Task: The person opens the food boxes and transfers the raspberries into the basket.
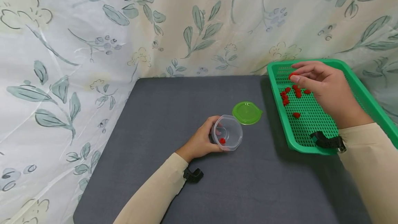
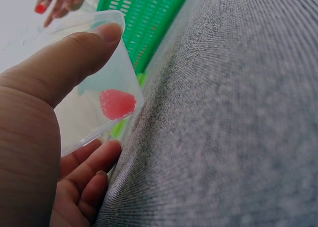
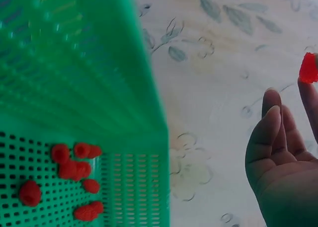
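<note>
My left hand [image 1: 203,139] grips a clear plastic cup [image 1: 234,132] from its left side, thumb near and fingers beyond. One red raspberry [image 2: 117,104] lies inside it, seen through the wall in the left wrist view. Above the green basket [image 1: 281,127], my right hand [image 1: 326,85] pinches another raspberry [image 3: 309,69] between thumb and fingertip. Several more raspberries [image 3: 74,170] lie on the basket's floor, most of them clustered toward its far left part, with a single raspberry [image 1: 296,115] apart from them.
A round green lid [image 1: 247,112] with a tab lies on the grey tabletop [image 1: 174,106], between cup and basket. Behind and to the left hangs a floral-patterned curtain [image 1: 130,40]. Black straps [image 1: 326,141] sit at both wrists.
</note>
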### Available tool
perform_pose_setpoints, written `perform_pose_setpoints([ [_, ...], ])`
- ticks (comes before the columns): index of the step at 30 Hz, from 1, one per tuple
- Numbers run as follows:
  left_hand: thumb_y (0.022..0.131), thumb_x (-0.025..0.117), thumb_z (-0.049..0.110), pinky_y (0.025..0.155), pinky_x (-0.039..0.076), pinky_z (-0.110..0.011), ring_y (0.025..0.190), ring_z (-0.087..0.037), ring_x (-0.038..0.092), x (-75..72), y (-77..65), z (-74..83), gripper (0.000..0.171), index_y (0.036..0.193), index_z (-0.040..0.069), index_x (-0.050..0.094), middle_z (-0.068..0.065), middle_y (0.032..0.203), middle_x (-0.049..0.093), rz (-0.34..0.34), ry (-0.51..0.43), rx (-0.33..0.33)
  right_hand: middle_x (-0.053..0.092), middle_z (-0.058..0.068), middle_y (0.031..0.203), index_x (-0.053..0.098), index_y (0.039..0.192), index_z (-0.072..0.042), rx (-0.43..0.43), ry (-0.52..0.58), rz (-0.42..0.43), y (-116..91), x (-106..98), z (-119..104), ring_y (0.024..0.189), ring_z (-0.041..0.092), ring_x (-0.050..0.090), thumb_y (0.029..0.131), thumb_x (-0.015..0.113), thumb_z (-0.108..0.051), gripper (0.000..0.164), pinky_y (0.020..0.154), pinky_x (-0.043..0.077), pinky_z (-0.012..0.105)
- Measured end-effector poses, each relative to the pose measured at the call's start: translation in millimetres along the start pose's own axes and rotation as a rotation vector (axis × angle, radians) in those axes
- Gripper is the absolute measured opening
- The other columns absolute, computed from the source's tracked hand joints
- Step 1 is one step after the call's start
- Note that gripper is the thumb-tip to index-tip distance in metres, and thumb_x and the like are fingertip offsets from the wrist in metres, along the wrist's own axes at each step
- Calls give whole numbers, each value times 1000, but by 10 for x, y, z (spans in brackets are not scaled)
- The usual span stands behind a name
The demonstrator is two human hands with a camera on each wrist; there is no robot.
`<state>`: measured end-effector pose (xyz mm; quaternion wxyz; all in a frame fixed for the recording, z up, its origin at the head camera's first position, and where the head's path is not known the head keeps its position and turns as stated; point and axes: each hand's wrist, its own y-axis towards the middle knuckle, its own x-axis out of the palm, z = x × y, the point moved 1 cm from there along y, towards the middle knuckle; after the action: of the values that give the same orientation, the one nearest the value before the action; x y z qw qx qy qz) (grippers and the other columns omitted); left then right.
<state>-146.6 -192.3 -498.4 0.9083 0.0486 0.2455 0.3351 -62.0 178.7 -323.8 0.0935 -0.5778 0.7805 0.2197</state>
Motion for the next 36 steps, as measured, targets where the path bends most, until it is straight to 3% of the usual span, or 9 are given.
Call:
perform_pose_setpoints([
  [7,79,102,16,108,48,-36,126,-19,59,68,-22,-78,104,161,23,38,0,151,54,9,27,14,61,-6,144,72,132,-6,84,-12,-24,163,-114,232,109,12,67,106,76,-31,36,82,53,19],
  [12,80,102,16,110,48,-36,129,-19,58,77,-36,-79,104,161,22,38,-1,152,53,8,32,18,66,-14,130,72,136,-23,222,-79,-27,287,-230,336,108,14,60,101,78,-50,44,48,43,38],
  [15,79,102,16,109,48,-36,129,-18,58,88,-37,-76,105,162,22,38,-2,152,54,13,34,19,68,-17,122,71,137,-28,267,-111,-33,339,-293,397,109,15,58,99,76,-58,48,41,34,45],
  [25,79,102,16,109,48,-37,129,-19,58,101,-46,-33,104,161,22,40,2,152,53,7,15,12,58,-19,136,68,144,-32,369,-103,-82,383,-378,592,114,11,57,99,72,-63,55,55,40,45],
  [33,80,102,16,110,48,-36,130,-18,57,79,-50,-29,103,162,23,39,2,153,52,1,24,7,54,-21,140,68,145,-35,369,-111,-96,394,-397,652,114,12,57,100,70,-62,52,76,45,44],
  [36,80,102,15,109,48,-36,129,-17,57,79,-56,-33,104,162,22,39,1,152,53,1,25,5,56,-21,139,69,143,-31,341,-101,-82,386,-391,648,111,10,59,102,69,-60,51,81,46,38],
])
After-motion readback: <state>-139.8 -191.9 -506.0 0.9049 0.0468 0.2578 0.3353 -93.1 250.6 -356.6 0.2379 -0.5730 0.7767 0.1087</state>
